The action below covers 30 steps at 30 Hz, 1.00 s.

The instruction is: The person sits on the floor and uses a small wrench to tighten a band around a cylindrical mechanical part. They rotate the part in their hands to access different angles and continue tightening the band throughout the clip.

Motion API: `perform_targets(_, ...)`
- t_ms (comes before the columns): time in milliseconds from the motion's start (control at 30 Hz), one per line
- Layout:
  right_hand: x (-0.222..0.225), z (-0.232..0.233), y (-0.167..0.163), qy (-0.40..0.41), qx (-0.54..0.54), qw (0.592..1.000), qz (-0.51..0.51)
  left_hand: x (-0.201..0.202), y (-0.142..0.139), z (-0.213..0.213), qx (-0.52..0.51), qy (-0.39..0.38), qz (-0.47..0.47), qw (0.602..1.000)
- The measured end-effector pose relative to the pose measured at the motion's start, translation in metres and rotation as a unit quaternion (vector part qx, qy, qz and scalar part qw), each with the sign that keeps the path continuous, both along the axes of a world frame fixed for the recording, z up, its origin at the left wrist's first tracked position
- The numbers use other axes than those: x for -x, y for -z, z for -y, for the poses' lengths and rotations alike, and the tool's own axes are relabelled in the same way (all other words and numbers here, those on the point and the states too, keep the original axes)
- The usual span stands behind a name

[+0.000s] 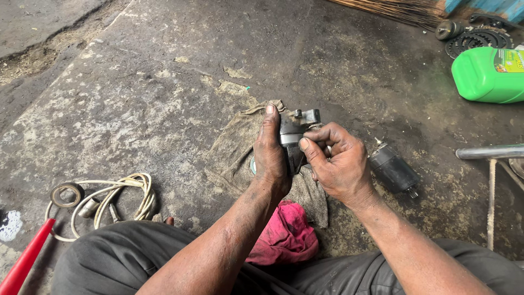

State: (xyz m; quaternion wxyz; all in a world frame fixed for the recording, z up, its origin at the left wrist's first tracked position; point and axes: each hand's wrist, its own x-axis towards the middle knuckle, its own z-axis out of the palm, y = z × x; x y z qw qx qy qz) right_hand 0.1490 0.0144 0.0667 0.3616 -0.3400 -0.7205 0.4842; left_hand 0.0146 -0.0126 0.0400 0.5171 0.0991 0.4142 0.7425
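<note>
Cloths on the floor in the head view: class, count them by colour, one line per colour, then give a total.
Grey-brown cloth, spread under both hands: 1
Red-pink cloth, bunched by the knees: 1
Total: 2
The left hand and right hand hold a grey metal part above the grey-brown cloth.

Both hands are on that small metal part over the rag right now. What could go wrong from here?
1. The left hand and right hand grip the grey metal part with greasy fingers; it might slip onto the concrete floor.
2. A small piece working loose could vanish into the folds of the brown rag.
3. The black cylindrical part lies loose near the right wrist; an elbow shift may roll it.
</note>
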Motion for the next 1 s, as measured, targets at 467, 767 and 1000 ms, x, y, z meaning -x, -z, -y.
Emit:
perform_targets(467, 0.0049, 0.0045, -0.0057, 0.003, 0.046, 0.999, -0.002, 0.0031, 0.0023, -0.0009, -0.022, 0.022, 0.078, 0.996)
perform_targets(767, 0.003, 0.0035, -0.007, 0.01, 0.056, 0.997, -0.05, 0.0036, 0.0013, 0.0004, -0.063, 0.041, 0.052, 0.996)
perform_targets(1000, 0.0023, 0.0022, -0.0035, -0.011, 0.039, 0.999, -0.003, 0.0044, 0.0079, -0.0036, -0.059, 0.012, 0.068, 0.996)
